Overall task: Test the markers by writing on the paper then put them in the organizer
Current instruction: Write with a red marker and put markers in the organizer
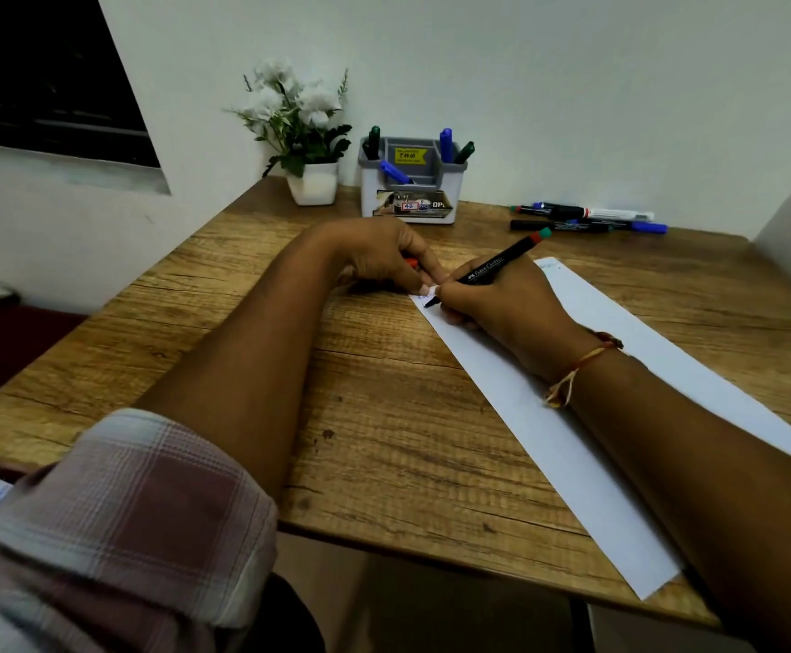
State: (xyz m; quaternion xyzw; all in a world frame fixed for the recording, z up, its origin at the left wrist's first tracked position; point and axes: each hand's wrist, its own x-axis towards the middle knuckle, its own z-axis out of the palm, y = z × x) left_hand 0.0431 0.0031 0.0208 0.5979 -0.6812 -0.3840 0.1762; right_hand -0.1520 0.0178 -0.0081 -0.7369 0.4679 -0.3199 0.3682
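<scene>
My right hand (492, 299) grips a black marker (492, 266) with its tip on the far corner of a long white paper strip (572, 417). Faint blue marks show by the tip. My left hand (379, 256) rests on the table beside that corner, fingertips on the paper's edge, closed over a red cap (411, 263). A grey and white organizer (410, 200) stands at the back with several green and blue markers inside. More markers (587, 218) lie loose on the table at the back right.
A white pot of white flowers (311, 181) stands left of the organizer against the wall. The wooden table (384, 440) ends at a near edge close to my body. A wall corner rises at the far right.
</scene>
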